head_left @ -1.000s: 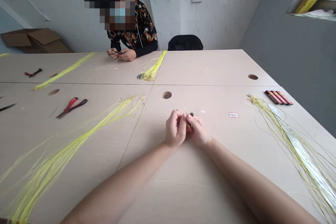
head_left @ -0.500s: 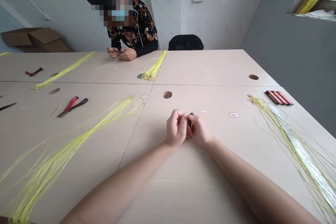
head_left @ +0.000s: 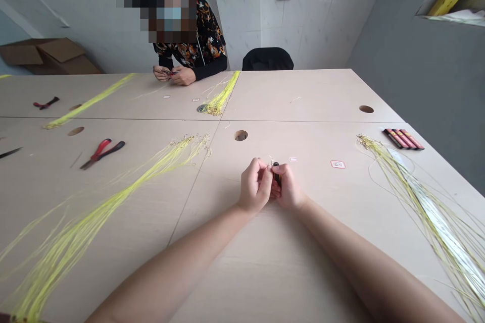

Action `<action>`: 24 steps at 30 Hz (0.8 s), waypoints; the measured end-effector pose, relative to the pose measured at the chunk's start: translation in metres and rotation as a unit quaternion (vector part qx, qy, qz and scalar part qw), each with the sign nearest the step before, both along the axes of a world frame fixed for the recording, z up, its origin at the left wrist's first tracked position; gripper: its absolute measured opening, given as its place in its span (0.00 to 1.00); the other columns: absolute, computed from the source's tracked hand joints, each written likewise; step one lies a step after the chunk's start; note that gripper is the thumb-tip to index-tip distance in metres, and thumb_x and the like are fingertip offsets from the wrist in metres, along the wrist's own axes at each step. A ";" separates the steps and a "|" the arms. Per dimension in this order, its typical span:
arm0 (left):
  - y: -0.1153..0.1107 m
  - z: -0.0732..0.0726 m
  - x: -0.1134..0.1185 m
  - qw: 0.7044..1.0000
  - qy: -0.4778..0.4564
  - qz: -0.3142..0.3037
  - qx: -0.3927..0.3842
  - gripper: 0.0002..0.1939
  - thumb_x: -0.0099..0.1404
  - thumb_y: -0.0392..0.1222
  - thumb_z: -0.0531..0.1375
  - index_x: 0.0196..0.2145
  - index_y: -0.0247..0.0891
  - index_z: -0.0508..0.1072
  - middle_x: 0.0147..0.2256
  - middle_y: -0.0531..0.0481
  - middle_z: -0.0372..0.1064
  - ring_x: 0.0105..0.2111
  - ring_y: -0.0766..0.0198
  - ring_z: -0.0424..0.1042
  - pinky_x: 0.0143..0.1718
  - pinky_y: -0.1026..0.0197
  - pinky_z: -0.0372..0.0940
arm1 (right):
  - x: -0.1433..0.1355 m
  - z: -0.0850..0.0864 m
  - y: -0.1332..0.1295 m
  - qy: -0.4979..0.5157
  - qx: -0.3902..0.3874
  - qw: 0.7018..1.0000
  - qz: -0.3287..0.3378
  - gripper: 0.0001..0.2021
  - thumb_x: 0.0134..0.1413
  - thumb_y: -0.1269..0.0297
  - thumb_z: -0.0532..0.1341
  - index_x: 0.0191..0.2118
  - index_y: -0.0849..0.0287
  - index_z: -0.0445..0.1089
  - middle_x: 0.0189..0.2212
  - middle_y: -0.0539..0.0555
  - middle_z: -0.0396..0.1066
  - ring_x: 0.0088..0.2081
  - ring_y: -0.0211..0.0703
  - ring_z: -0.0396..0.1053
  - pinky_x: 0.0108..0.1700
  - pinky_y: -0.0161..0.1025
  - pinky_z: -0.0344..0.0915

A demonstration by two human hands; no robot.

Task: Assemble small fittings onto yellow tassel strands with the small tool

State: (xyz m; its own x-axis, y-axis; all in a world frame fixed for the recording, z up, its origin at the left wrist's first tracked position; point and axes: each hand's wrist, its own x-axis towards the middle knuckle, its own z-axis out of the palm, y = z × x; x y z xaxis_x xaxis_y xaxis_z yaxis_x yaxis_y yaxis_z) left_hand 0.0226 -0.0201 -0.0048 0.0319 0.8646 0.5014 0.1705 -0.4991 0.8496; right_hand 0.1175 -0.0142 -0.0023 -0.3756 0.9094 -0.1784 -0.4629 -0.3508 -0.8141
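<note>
My left hand and my right hand meet over the middle of the table. The right fingers are wrapped round a small black and yellow tool, its dark round end pointing away from me. My left thumb and forefinger are pinched together beside it, on a thin pale strand that sticks up between the hands. The lower part of the tool is hidden by my fingers.
Yellow strand bundles lie at left and right, the right one over a clear strip. Red-black pliers are at left, battery-like red cylinders at right. Across the table, a person works with both hands.
The black and yellow tool has turned slightly in my right hand, and the strand's tip has shifted a little. The person opposite has leaned slightly forward. The whole view has shifted a little.
</note>
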 end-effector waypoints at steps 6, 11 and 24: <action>0.001 0.000 0.000 1.000 0.006 0.003 0.011 0.09 0.64 0.37 0.52 0.26 0.39 0.57 0.18 0.59 0.59 0.18 0.72 0.60 0.20 0.69 0.56 | 0.001 -0.001 0.001 0.021 -0.017 1.000 0.006 0.16 0.37 0.58 0.52 0.09 0.57 0.49 0.06 0.44 0.42 0.10 0.28 0.41 0.15 0.31 0.38; 0.002 0.000 0.000 1.000 0.012 0.007 0.010 0.10 0.65 0.37 0.52 0.26 0.39 0.56 0.18 0.59 0.59 0.18 0.72 0.60 0.20 0.69 0.56 | 0.001 -0.002 0.001 0.020 -0.015 1.000 0.000 0.16 0.37 0.58 0.53 0.10 0.57 0.48 0.06 0.44 0.43 0.11 0.29 0.41 0.14 0.31 0.38; 0.002 -0.003 -0.001 1.000 -0.005 -0.008 0.000 0.09 0.65 0.39 0.52 0.26 0.39 0.57 0.18 0.58 0.60 0.18 0.71 0.62 0.20 0.69 0.58 | 0.002 -0.004 0.002 0.029 -0.011 0.999 0.012 0.16 0.38 0.57 0.53 0.10 0.57 0.49 0.07 0.44 0.43 0.11 0.29 0.41 0.15 0.31 0.38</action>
State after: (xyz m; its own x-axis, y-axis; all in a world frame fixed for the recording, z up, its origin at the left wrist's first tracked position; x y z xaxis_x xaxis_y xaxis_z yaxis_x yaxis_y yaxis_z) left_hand 0.0220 -0.0185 -0.0078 0.0404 0.8641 0.5017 0.1549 -0.5014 0.8512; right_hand 0.1195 -0.0124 -0.0063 -0.4068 0.8964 -0.1757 -0.4999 -0.3795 -0.7785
